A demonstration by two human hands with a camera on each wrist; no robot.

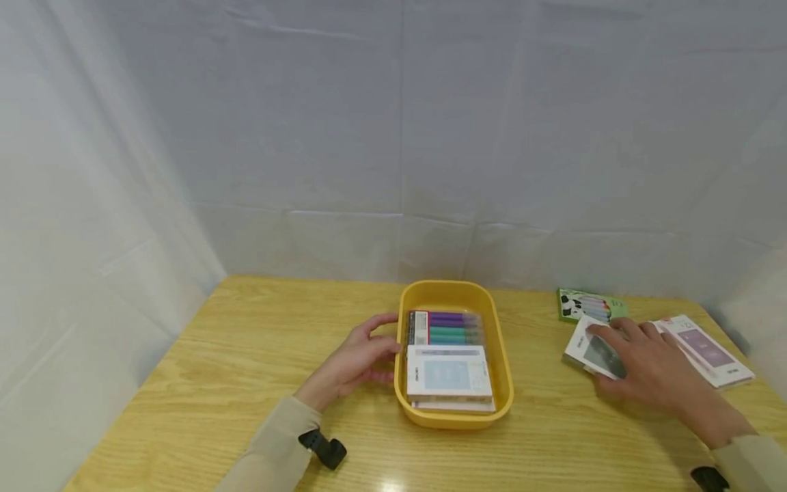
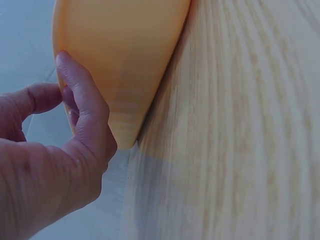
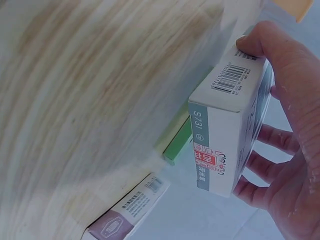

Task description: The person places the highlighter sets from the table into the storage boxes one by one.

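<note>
My left hand (image 1: 350,359) is at the left side of a yellow plastic basket (image 1: 504,369), its bent fingers and thumb holding the rim; in the left wrist view the fingertips meet the orange-looking wall (image 2: 135,50). Inside the basket lie a clear pack of purple and green pens (image 1: 453,328) and a white box with a pale blue panel (image 1: 449,376), stacked on another white item. My right hand (image 1: 654,369) grips a white box with a dark panel (image 1: 593,348) by its edges. The right wrist view shows this box (image 3: 225,135) tilted, barcode side visible, thumb on one end.
A green box with a panda picture (image 1: 591,305) lies behind the right hand. To its right is a flat white box with a purple panel (image 1: 703,348). White sheeting (image 1: 393,137) hangs behind the wooden table (image 1: 246,383).
</note>
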